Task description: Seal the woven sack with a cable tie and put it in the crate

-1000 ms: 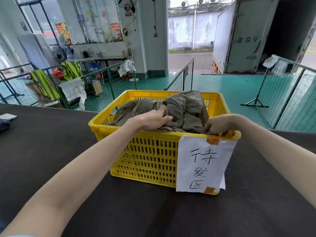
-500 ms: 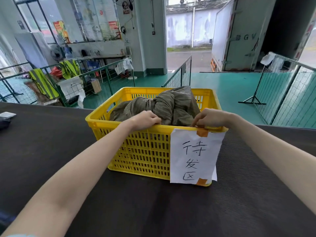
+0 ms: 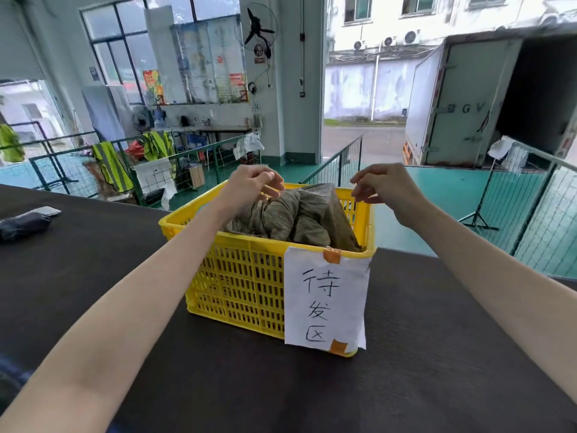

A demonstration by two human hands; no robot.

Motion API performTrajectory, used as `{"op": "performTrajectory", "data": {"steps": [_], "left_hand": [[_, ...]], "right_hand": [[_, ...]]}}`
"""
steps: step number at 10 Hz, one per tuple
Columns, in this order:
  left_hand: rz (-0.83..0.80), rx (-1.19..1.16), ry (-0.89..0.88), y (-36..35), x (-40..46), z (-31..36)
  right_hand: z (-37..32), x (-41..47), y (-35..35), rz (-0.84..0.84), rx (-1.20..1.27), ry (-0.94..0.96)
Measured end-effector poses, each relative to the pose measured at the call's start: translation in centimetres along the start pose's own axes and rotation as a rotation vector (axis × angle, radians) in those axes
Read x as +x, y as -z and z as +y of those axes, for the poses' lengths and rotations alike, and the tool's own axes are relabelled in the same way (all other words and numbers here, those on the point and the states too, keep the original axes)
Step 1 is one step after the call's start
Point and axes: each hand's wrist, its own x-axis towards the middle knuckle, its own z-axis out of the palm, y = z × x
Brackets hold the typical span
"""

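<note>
An olive-brown woven sack (image 3: 299,218) lies bunched inside the yellow slatted crate (image 3: 237,276) on the dark table. A white paper label with handwritten characters (image 3: 324,298) is taped to the crate's near wall. My left hand (image 3: 249,185) hovers above the sack's left side, fingers loosely curled and holding nothing. Above the crate's far right corner hangs my right hand (image 3: 382,185), fingers apart and empty. Neither hand touches the sack. No cable tie can be made out.
A dark pouch with a grey flat object (image 3: 25,223) lies at the table's left edge. Beyond the table's far edge stand green metal railings (image 3: 340,164), hanging hi-vis vests (image 3: 109,165), and an open truck (image 3: 487,101) at the dock.
Both hands have let go of the sack and the crate's near rim and lifted above the crate. The view has tilted upward.
</note>
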Motion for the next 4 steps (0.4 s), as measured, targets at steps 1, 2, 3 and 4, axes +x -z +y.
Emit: {"op": "performTrajectory", "data": {"steps": [1, 2, 3, 4], "left_hand": [[0.101, -0.134, 0.030, -0.5, -0.6, 2.8], [0.147, -0.208, 0.015, -0.9, -1.3, 5.8], [0.171, -0.262, -0.019, -1.1, -1.7, 8.3], [0.196, -0.321, -0.054, -1.6, -1.8, 10.6]], "right_hand": [[-1.4, -0.4, 1.6, -0.005, 0.088, 0.020], [-2.7, -0.8, 3.0, -0.008, 0.186, 0.044], [-4.2, -0.9, 4.1, -0.027, 0.253, 0.079], [-5.6, -0.9, 5.7, -0.032, 0.330, 0.097]]}}
